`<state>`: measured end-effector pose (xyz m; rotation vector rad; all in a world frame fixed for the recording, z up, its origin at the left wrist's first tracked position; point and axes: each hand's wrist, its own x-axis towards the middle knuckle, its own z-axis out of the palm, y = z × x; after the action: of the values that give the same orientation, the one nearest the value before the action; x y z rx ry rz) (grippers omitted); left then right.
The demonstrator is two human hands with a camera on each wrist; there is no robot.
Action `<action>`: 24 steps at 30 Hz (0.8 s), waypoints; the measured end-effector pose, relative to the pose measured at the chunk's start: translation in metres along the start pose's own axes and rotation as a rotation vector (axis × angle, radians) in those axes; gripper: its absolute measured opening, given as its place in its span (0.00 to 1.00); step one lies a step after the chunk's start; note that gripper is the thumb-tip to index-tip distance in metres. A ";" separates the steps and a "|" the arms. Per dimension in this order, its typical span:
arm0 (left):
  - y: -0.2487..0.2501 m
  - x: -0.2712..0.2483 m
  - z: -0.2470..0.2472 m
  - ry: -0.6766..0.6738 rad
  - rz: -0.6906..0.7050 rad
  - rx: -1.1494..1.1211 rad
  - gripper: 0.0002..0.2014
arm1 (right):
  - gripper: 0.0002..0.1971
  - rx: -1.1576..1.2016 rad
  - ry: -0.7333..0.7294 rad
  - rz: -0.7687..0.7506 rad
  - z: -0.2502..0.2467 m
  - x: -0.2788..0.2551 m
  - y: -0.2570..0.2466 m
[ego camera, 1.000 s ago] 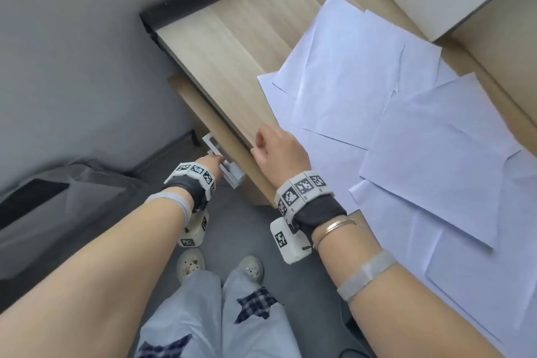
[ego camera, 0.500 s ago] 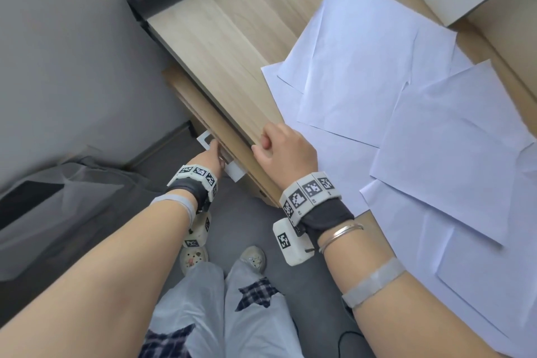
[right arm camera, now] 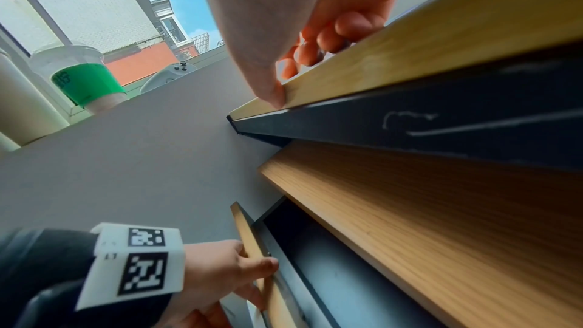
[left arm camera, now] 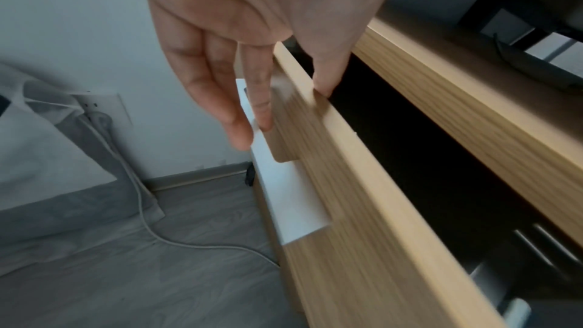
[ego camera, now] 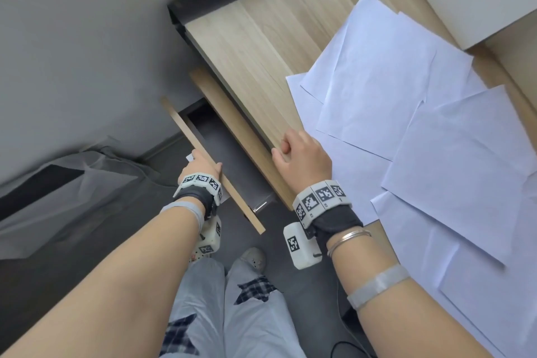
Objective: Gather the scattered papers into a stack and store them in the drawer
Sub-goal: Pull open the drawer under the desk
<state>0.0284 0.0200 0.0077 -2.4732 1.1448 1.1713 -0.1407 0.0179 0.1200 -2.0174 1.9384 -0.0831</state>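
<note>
Drawer [ego camera: 220, 154] now stands pulled out, left hand [ego camera: 200, 167] pinching its front, right hand [ego camera: 302, 154] curled gripping the desk [ego camera: 261, 46] edge, nearer the papers [ego camera: 406, 113] beside it.

Drawer [ego camera: 215, 151] interior dark, contents not discernible; front panel smeared by motion in the left wrist view. Left hand [ego camera: 200, 167] fingertips hidden behind that front panel from the head view, only the thumb showing over its top edge. Right hand [ego camera: 302, 155] fingertips curled out of sight over the desk [ego camera: 255, 46] edge above the drawer. Papers [ego camera: 421, 131] cut off by the right picture edge, far from the drawer; sheet count unclear.
</note>
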 end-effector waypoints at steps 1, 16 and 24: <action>-0.003 -0.002 -0.001 0.010 -0.016 -0.027 0.24 | 0.11 0.005 0.005 0.008 0.000 0.000 -0.001; -0.099 -0.014 -0.021 0.008 -0.084 -0.033 0.26 | 0.10 0.056 0.070 0.100 0.006 -0.006 -0.010; -0.144 -0.018 -0.025 0.014 -0.141 -0.032 0.26 | 0.09 0.061 0.123 0.130 0.010 -0.009 -0.014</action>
<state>0.1377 0.1183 0.0144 -2.5420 0.9446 1.1431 -0.1250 0.0293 0.1161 -1.8832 2.1099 -0.2366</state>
